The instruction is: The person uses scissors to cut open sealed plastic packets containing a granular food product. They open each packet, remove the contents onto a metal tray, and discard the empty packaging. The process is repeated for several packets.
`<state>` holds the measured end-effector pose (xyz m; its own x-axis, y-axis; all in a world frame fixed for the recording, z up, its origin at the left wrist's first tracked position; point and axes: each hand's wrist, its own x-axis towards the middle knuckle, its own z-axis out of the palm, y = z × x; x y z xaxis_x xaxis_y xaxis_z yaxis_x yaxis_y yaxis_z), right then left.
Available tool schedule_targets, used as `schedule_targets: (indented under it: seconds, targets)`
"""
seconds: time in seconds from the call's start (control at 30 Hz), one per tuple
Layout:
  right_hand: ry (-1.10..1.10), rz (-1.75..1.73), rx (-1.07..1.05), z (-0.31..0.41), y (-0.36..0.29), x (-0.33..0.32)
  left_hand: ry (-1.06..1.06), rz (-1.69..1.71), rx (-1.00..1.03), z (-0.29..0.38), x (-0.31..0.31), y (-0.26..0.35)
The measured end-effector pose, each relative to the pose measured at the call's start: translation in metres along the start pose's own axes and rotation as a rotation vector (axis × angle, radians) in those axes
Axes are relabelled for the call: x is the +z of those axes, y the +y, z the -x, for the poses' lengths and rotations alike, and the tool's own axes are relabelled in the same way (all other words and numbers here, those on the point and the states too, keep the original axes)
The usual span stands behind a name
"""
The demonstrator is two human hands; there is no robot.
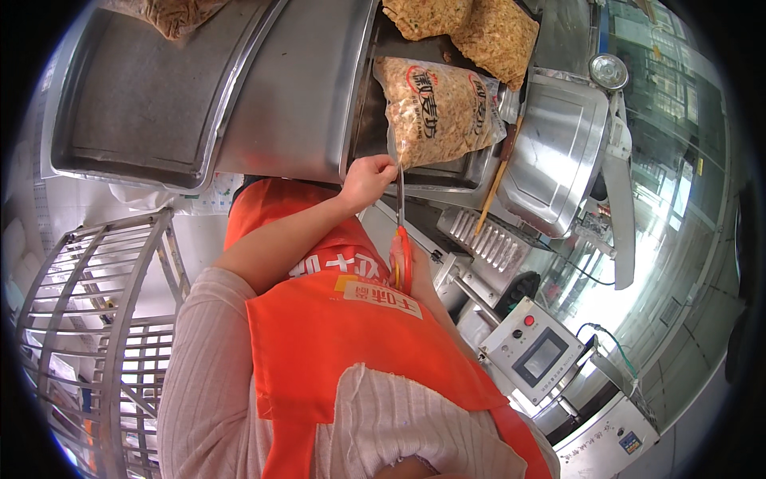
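A clear plastic bag [443, 114] of pale, crumbly food with dark and red printing lies over a steel tray [473, 173]. My left hand [372, 179] pinches the bag's near left edge. In my right hand [400, 263] are scissors with red and yellow handles [404, 257], their blades pointing away from me. The blade tips reach the bag's edge beside my left fingers; how far apart the blades are cannot be told. Beyond this bag are more filled bags, one [502, 42] at the back right and one [428, 15] at the back left.
Deep steel trays [143, 90] stand to the left, with a bag of brown food [179, 15] at the back. On the right are a steel lid or pan [553, 149], a wooden stick [497, 185] and a machine control panel [532, 350]. A metal rack [114, 287] stands at lower left.
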<state>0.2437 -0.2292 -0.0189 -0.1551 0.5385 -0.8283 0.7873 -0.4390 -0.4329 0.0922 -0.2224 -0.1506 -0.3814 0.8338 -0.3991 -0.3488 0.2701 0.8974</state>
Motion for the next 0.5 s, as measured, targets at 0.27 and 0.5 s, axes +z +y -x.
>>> schedule_targets:
  seconds: [0.27, 0.5]
  targets:
    - [0.117, 0.305, -0.201, -0.023, -0.006, 0.002, 0.0, 0.04, 0.028, -0.002, 0.001, -0.006]
    - [0.134, 0.276, -0.16, -0.019, -0.019, 0.002, -0.065, 0.006, -0.045, -0.003, -0.002, -0.004]
